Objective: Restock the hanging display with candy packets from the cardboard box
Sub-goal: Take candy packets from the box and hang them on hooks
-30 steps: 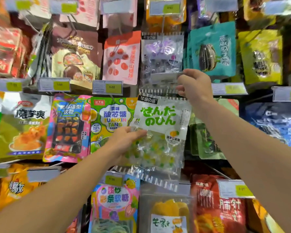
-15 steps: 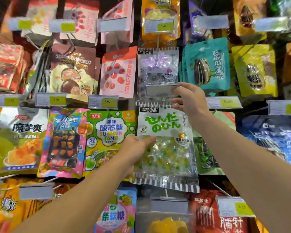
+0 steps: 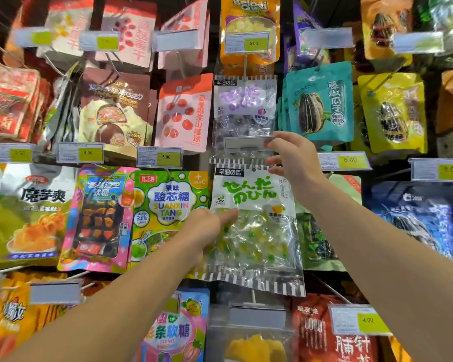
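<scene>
Pinching the green-lettered candy packet (image 3: 251,220) by its left edge with my left hand (image 3: 207,226), right hand (image 3: 293,158) lifting the price tag (image 3: 246,142) above, I judge it light, crinkly, slippery — best gripped near its stiff header.

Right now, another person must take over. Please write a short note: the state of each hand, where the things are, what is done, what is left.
Left hand: grips the clear candy packet with green lettering at its left edge.
Right hand: fingers at the blank price tag on the hook above the packet's top; grip unclear.
Done: packet raised to its hook; whether it is threaded on cannot be told.
Left: confirm it hangs, release. Cardboard box is out of view.
</scene>
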A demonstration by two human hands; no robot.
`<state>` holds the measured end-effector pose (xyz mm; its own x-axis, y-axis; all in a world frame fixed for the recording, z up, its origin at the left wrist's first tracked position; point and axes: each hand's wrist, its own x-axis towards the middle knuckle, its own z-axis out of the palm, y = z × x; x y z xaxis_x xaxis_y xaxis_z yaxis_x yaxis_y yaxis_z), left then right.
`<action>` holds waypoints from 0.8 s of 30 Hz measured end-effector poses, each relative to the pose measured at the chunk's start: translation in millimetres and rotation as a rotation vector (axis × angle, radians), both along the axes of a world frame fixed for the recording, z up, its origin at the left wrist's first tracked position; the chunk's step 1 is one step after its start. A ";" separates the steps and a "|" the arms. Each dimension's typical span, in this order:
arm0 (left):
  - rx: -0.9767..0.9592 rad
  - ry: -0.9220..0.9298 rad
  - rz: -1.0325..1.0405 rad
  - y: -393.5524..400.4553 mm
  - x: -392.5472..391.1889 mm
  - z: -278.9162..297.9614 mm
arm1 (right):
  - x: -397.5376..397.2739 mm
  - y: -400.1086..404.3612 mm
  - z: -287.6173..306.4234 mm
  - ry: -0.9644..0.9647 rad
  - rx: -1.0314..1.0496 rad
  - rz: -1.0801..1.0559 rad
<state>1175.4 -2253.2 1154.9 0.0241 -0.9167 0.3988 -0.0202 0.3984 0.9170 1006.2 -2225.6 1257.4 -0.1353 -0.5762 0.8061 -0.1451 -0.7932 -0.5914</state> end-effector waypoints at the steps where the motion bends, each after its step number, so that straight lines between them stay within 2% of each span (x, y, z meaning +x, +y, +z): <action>1: 0.001 -0.006 -0.003 3.4 -1.3 1.9 | 0.1 0.2 -0.1 0.001 0.000 -0.001; 24: 0.060 -0.004 0.059 -1.0 -1.4 7.3 | 0.7 -10.3 0.6 0.017 -0.003 0.002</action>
